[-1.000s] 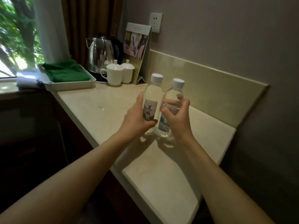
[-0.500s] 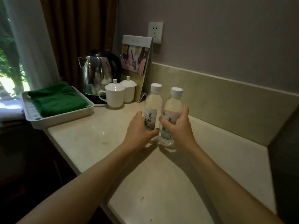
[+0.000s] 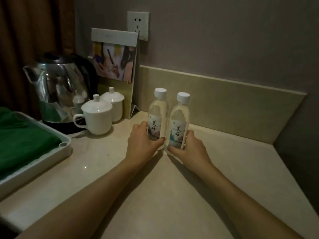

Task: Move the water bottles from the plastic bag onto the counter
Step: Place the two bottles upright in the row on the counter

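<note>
Beige stone worktop [image 3: 233,169] is carrying two upright water bottles, the left hand [image 3: 141,142] gripping the left bottle [image 3: 157,116] and the right hand [image 3: 191,149] gripping the right bottle [image 3: 179,121] low around their labels, where these full, smooth bottles probably feel weighty yet firm.

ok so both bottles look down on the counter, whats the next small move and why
Probably let go: left hand and right hand each grip a water bottle, both upright and seemingly resting on the counter.
</note>
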